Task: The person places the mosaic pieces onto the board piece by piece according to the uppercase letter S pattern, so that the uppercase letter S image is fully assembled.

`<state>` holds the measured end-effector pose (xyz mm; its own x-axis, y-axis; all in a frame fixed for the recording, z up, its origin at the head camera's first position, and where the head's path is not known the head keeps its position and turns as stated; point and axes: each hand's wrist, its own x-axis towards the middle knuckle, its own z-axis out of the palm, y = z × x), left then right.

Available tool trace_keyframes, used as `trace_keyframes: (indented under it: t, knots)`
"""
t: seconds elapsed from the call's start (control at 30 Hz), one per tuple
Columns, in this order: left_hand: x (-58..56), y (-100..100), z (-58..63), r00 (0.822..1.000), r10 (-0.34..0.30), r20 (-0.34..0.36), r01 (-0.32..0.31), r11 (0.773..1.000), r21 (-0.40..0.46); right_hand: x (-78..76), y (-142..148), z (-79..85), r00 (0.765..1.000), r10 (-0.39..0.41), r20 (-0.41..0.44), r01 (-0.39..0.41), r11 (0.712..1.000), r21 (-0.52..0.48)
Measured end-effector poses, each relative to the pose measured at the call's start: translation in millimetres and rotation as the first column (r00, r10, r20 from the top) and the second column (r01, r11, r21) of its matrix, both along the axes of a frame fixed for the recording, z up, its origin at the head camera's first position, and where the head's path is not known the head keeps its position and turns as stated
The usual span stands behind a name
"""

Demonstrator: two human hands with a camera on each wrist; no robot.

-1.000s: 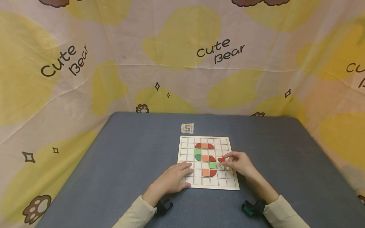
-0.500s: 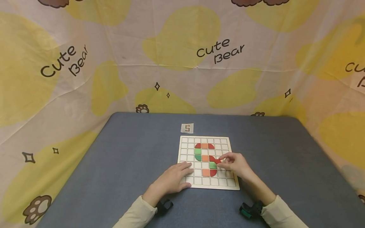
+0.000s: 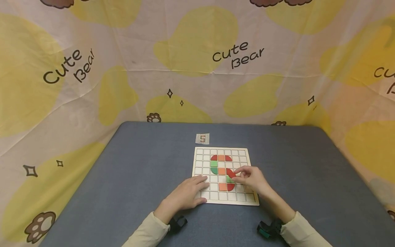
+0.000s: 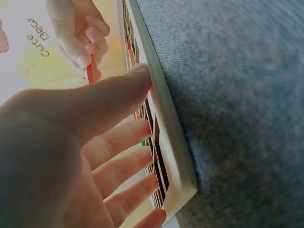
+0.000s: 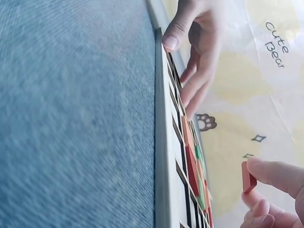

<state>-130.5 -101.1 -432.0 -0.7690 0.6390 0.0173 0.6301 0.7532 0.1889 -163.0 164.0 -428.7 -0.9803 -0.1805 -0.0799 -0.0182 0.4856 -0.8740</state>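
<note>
A white gridded board (image 3: 242, 197) lies on the table, bearing several coloured tiles in an S-like shape: red rounded corners, orange squares (image 3: 221, 158), light green squares (image 3: 214, 164) and a dark green rounded corner (image 3: 214, 171). My left hand (image 3: 188, 192) rests on the board's near left corner with its fingers spread. Between thumb and fingertips, my right hand (image 3: 253, 179) pinches a small red tile (image 5: 247, 176). In both wrist views this tile is raised above the board. From the head it overlaps the middle red corner and part of a light green square.
Behind the board lies a small card (image 3: 202, 139) printed with a similar S pattern on a grid. The blue-grey tabletop (image 3: 148, 157) extends around the board. A patterned cloth (image 3: 197, 51) hangs along the back and sides.
My right hand has moved left over the board with the red tile, from the columns right of the S to above its middle right part. The left hand has stayed still.
</note>
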Motion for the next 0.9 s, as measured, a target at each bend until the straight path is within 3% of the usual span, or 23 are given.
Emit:
trace_keyframes:
  t: [0.9]
  knots:
    - [-0.7,1.1,-0.7,1.000,0.011,0.019,-0.011,1.000,0.002,3.1,-25.2,-9.2,0.999,-0.043,0.023,0.043,0.999,0.014]
